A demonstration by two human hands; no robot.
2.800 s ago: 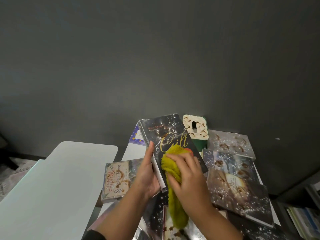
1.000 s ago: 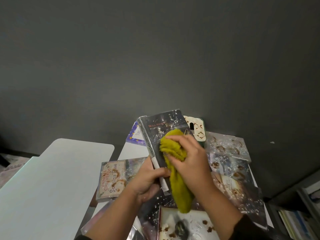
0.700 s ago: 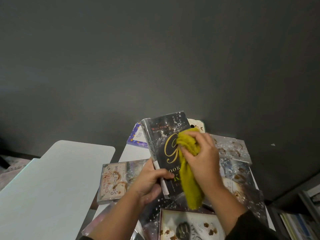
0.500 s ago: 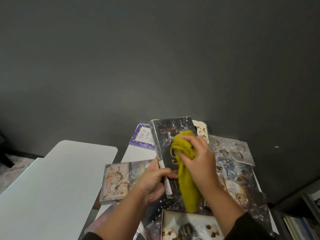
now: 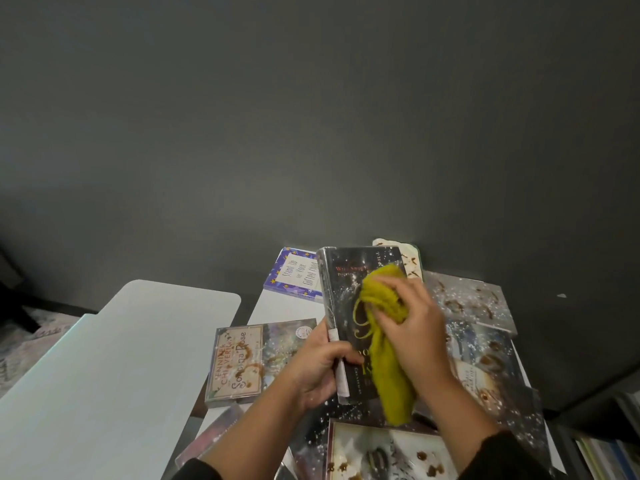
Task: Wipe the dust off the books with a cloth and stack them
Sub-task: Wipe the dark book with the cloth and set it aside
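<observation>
My left hand (image 5: 317, 370) grips the lower left edge of a dark book (image 5: 349, 282) with gold lettering, holding it tilted up above the table. My right hand (image 5: 412, 337) holds a yellow-green cloth (image 5: 389, 368) pressed against the book's cover; the cloth's tail hangs down past the book's lower edge. Several dusty, stained books lie around: one with a cream label (image 5: 249, 362) to the left, a blue starred one (image 5: 294, 273) behind, grey ones (image 5: 467, 299) to the right, and one (image 5: 381, 455) at the near edge.
A pale, bare tabletop (image 5: 104, 368) stands to the left, split from the book table (image 5: 280, 308) by a narrow gap. A dark wall (image 5: 311, 116) rises right behind the books. A shelf with books (image 5: 606, 448) sits low at the right.
My right hand has rubbed the cloth up, right and back across the cover. My left hand shifted from under the book to gripping its lower left edge.
</observation>
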